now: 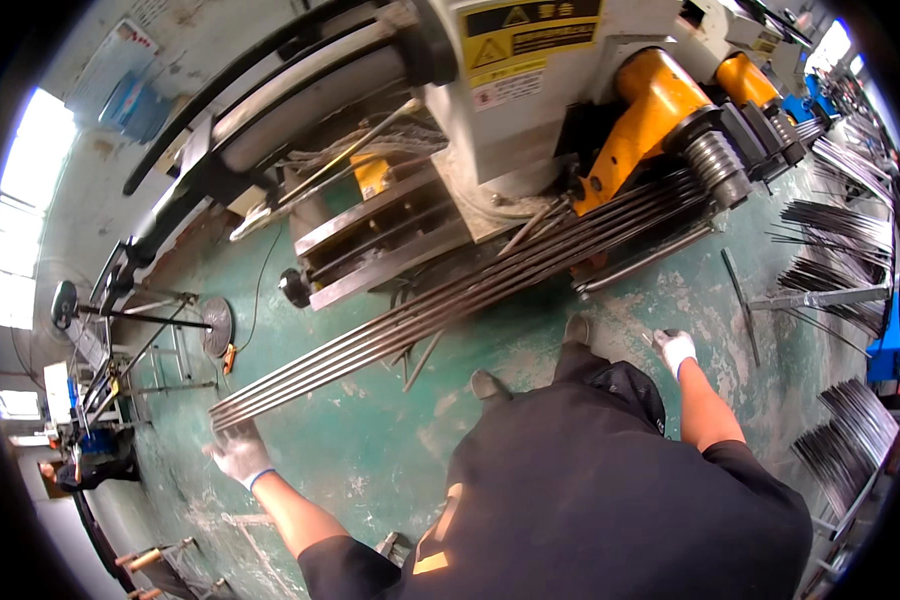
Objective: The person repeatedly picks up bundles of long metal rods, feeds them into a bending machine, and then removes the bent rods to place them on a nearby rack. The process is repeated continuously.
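Note:
A bundle of long, thin metal rods (370, 342) runs slantwise from the orange clamp arm of a machine down to the left. My left hand (242, 456), in a pale glove with a blue cuff, is at the near-left ends of these rods. Its fingers are against the ends and partly hidden there, closed about the lower ones. Off to the right of my body, my right hand (675, 347) hangs over the floor in a matching glove. Its fingers are slightly apart, nothing shows in them, and it stays apart from the rods.
The white machine (515, 110) with a warning label stands ahead, its orange arms (650, 110) at the right. Stacks of rods (845, 435) lie on racks along the right. A round-based stand (217, 325) is at the left. Another person (95, 468) is far left.

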Motion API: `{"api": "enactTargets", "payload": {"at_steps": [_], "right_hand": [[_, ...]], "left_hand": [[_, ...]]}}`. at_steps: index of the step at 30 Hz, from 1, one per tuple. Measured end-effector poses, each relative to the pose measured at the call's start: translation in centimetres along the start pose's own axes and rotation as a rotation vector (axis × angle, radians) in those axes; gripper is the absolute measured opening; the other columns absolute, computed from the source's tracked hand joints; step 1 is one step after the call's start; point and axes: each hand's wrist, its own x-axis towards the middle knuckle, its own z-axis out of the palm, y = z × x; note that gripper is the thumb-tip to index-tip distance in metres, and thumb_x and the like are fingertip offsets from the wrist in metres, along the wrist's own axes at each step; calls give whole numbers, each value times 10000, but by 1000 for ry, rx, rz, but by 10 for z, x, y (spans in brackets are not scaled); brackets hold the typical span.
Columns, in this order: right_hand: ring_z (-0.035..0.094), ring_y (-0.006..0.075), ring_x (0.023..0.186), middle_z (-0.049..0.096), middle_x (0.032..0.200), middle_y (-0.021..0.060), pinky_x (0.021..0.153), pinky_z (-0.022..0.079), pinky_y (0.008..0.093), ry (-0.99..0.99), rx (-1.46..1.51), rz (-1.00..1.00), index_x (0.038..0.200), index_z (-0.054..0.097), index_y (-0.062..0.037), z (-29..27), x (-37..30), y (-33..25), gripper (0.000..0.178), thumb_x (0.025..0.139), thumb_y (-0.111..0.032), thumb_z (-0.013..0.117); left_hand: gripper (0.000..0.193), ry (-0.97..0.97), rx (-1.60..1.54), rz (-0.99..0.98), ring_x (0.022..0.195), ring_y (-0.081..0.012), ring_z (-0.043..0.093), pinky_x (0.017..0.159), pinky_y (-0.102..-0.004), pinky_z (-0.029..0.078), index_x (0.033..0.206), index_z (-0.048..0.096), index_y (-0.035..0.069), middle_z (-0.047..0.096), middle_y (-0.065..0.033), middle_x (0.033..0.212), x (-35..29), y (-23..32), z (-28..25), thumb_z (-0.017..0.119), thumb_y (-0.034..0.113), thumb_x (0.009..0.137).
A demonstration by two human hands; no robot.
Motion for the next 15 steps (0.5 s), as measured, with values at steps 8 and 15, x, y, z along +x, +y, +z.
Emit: {"api": "enactTargets", "payload": {"at_steps": [8,15], "right_hand": [[753,325,930,789,969,193,893,562,402,-159,-184,159,1102,793,-1,-31,64,-5,435,933,-396,723],[734,360,1050,776,1048,193,932,556,433,-225,-520,-138,1128,792,-84,-73,218,23,486,963,-521,658]], "left_hand": [[850,468,-95,-278,1543,-375,364,1249,-570,343,1649,280,67,369,-142,1691,-94,-244,44,481,636,1051],[408,64,106,-718,964,-271,613,957,-508,491,1026,662,96,637,-58,942,-174,-497,100,511,475,1011]]}}
